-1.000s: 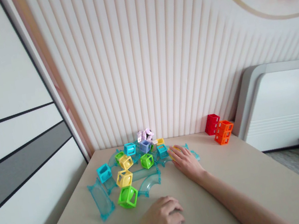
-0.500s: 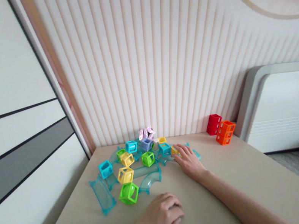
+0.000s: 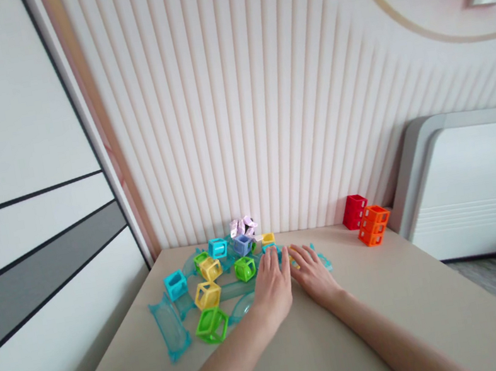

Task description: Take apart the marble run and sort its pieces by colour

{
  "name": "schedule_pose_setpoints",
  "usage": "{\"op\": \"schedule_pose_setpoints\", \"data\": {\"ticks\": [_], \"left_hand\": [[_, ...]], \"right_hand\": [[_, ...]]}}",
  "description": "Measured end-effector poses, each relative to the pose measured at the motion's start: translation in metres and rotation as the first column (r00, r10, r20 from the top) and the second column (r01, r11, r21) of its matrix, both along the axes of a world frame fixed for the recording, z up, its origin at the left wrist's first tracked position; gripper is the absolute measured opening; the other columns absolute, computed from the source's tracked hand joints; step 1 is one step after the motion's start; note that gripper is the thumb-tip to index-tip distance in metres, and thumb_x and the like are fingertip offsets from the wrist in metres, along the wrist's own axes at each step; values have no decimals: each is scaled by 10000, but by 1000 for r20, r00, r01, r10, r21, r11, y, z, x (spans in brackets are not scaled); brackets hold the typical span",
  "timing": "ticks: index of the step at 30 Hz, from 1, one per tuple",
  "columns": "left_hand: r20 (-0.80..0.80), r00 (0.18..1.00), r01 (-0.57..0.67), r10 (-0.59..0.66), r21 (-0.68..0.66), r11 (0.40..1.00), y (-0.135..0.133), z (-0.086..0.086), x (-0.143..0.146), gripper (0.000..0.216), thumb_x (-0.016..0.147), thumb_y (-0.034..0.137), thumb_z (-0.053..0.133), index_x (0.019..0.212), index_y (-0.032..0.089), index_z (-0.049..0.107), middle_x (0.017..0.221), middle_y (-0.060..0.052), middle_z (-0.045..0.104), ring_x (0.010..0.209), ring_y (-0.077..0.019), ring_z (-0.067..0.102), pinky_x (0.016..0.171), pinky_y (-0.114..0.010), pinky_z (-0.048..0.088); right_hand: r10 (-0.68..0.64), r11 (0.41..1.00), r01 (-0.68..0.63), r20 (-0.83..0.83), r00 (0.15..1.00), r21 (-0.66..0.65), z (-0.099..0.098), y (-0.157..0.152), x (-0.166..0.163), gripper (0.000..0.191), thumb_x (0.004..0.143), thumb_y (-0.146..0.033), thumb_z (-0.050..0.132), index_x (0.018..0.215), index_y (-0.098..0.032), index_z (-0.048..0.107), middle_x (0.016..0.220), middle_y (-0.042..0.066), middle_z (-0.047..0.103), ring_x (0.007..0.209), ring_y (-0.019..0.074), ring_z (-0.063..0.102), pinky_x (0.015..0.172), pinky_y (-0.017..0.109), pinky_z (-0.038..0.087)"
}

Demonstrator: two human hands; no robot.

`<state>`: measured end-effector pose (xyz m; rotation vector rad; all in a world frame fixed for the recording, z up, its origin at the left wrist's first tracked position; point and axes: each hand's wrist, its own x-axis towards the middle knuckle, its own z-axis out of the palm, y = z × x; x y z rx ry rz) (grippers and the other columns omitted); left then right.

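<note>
My left hand [image 3: 273,286] reaches over the right part of a pile of plastic toy pieces, its fingers stretched out. They partly cover a blue cube block [image 3: 270,248], and contact is unclear. Close beside it, my right hand [image 3: 314,276] has its thumb and fingers around a yellow cube block [image 3: 294,259], mostly hidden by the hands. Clear teal track pieces [image 3: 322,257] stick out behind my right fingers. To the left of my hands sit a green cube block [image 3: 245,269] and a purple cube block [image 3: 242,245].
More yellow, blue and green frame cubes [image 3: 212,325] and a flat teal track piece [image 3: 171,328] lie at left. Pale purple pieces [image 3: 242,227] rest near the ribbed wall. Red blocks [image 3: 355,212] and stacked orange blocks [image 3: 373,225] stand at the right back table edge.
My left hand has moved forward from the table front to beside my right hand, its fingers straightening. My right hand stays at the yellow cube block. The view has shifted slightly.
</note>
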<state>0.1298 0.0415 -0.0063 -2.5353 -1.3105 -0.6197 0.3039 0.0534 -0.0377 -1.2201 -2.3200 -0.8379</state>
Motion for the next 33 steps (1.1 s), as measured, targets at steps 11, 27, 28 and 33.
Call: {"op": "schedule_pose_setpoints", "data": {"ticks": [11,27,28,33], "left_hand": [[152,988,-45,36,57,997,10,-46,12,866,831,11,448,1602,58,57,1551,-260,413,1462,-362,369,1153,-514,382],[145,987,-73,64,59,996,0,-38,11,743,816,108,554,1526,49,342,1556,-260,398,1477,-373,333,1176,-566,320],[141,988,-72,63,54,996,0,-37,11,726,808,107,563,1508,49,376,1554,-264,397,1477,-377,333,1176,-569,318],[163,986,-58,46,71,996,-1,-35,11,785,792,101,579,1536,96,331,1582,-255,355,1483,-390,320,1164,-599,327]], "right_hand": [[35,994,-52,-176,984,-91,-3,1,1,442,978,-141,524,1411,-228,532,1400,151,606,1373,314,496,1000,474,568],[-119,988,1,-748,653,-156,-6,6,15,313,1038,-310,407,1281,-240,590,1280,140,603,1135,257,665,954,434,573],[-108,990,1,-763,637,-140,-5,6,16,313,1035,-317,409,1274,-240,596,1275,140,603,1145,258,658,959,435,569],[-28,998,-35,-839,543,-55,0,5,14,326,1038,-353,383,1242,-215,597,1209,135,648,1123,249,663,929,406,573]]}}
